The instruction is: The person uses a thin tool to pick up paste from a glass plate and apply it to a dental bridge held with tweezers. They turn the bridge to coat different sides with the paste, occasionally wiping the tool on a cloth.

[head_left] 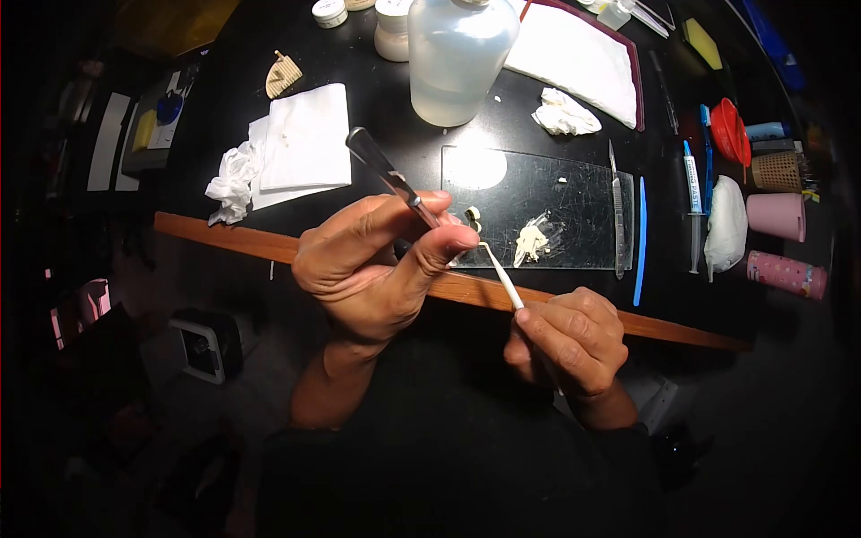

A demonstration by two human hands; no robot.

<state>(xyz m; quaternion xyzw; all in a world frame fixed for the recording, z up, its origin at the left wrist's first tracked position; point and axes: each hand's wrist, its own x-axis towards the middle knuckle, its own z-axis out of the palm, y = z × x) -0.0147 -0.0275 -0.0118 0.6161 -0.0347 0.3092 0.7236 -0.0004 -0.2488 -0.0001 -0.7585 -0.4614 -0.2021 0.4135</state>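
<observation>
A tool with a glossy dark handle (378,160) and a metal collar is gripped between the thumb and fingers of my left hand (372,260). Just beyond those fingertips shows a small, curved cream-coloured piece (473,215); its hold is partly hidden by the thumb. My right hand (574,341) pinches a slim white tool (505,280), whose bent tip reaches right to my left thumb. Behind both hands lies a glass slab (502,166), carrying a smear of cream paste (531,240).
A metal-handled knife (617,211) lies along the slab's right side, beside a blue strip (640,242). Folded tissues (309,134) are at left. A large translucent bottle (457,67) stands behind the slab. A paste syringe (692,197) and pink cup (777,217) are at right.
</observation>
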